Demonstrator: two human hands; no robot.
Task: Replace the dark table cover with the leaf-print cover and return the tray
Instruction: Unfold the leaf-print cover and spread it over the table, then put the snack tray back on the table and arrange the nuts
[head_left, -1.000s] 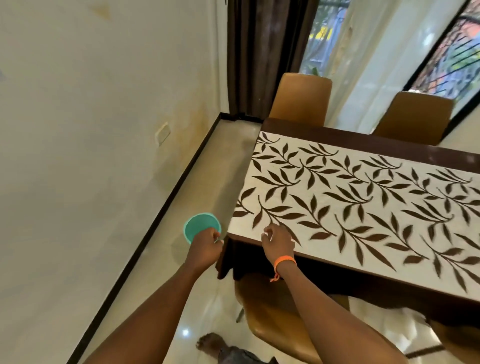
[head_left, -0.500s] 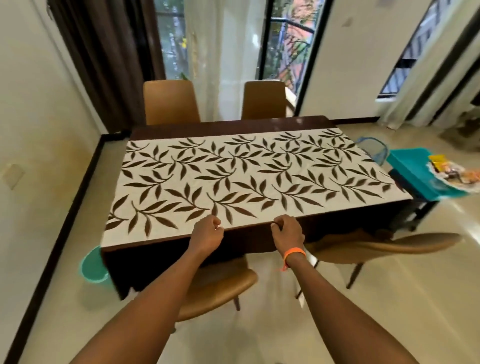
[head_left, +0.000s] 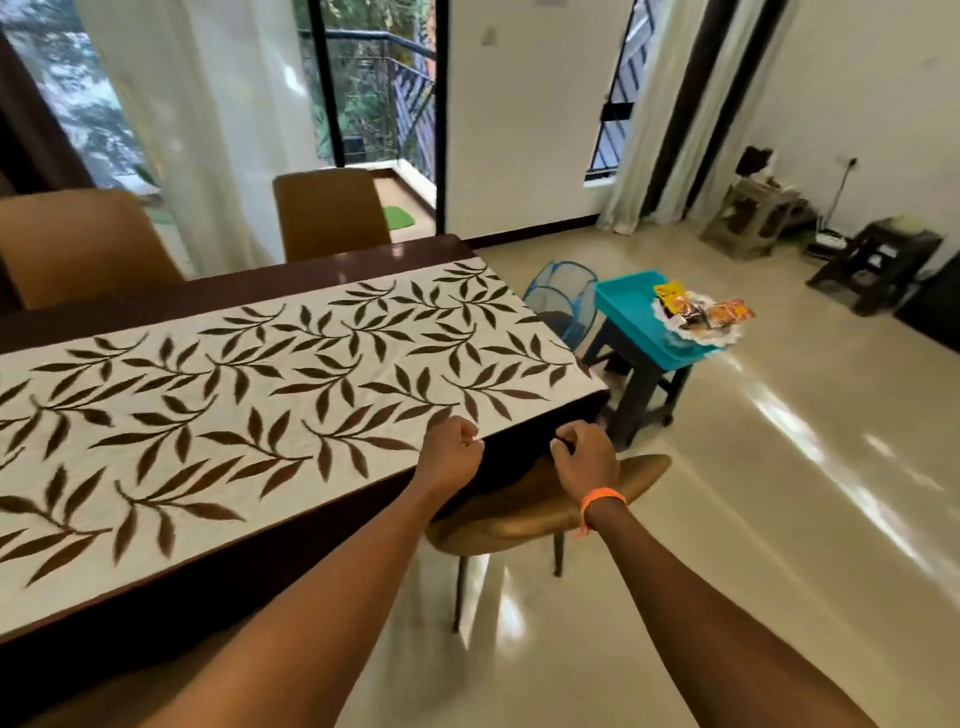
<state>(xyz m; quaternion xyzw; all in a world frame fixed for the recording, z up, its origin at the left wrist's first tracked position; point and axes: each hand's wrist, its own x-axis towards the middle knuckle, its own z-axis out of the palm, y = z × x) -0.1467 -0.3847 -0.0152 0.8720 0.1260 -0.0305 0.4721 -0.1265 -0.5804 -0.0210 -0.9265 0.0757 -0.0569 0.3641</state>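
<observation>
The leaf-print cover (head_left: 291, 395), white with brown leaves, lies flat along the dark wooden table (head_left: 322, 273). My left hand (head_left: 451, 454) is closed in a pinch on the cover's near edge, close to the right corner. My right hand (head_left: 584, 457), with an orange wristband, is closed a little to the right, against the dark hanging edge below the print. The teal tray (head_left: 623, 306) rests on a dark stool (head_left: 644, 384) beyond the table's right end and holds a white doily with snack packets (head_left: 701, 312).
A tan chair (head_left: 519, 514) is tucked under the table right below my hands. Two more tan chairs (head_left: 327, 213) stand on the far side. A blue mesh basket (head_left: 556, 299) sits beside the tray's stool. Low stools (head_left: 878, 260) line the right wall.
My view has swung from the table's left end to its right end. Both hands have travelled rightward along the near edge of the cover, still closed on it.
</observation>
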